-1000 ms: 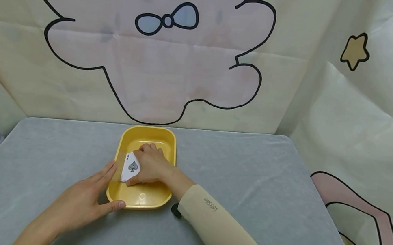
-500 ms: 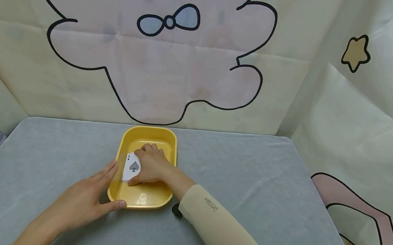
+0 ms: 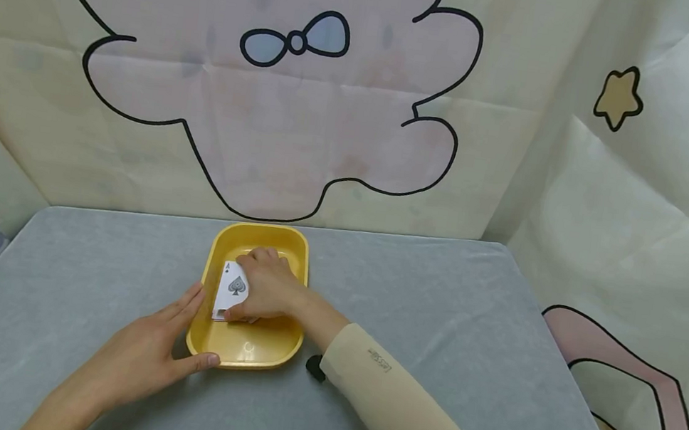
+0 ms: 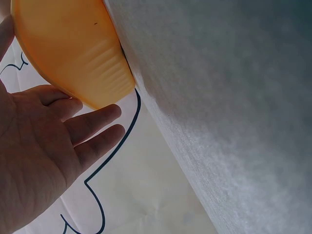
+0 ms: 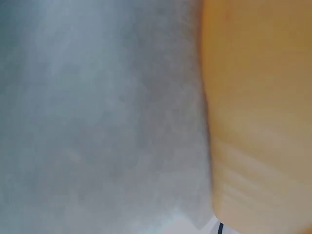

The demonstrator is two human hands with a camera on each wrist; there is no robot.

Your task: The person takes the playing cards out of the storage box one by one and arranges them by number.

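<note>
A stack of playing cards (image 3: 232, 291), ace of spades face up on top, is inside a yellow tray (image 3: 250, 355). Reaching in from the right, my right hand (image 3: 270, 286) grips the stack, thumb at its near edge and fingers at its far end. The hand covers the stack's right side, and a bit of white card shows below the thumb. My left hand (image 3: 143, 352) is at the tray's left side, its fingers extended along the wall and its thumb at the near rim. In the left wrist view, the left fingers (image 4: 92, 122) lie beside the tray's outer wall.
Grey cloth covers the table (image 3: 423, 311) around the tray. Behind it hangs a cloth backdrop (image 3: 367, 132) with cartoon drawings. A small black object (image 3: 316, 368) shows under the right wrist. The right wrist view holds only tray wall (image 5: 258, 122), cloth and a sliver of backdrop.
My right hand has shifted slightly up in the view with the cards, and more of the stack's near edge shows. The left hand stays at the tray.
</note>
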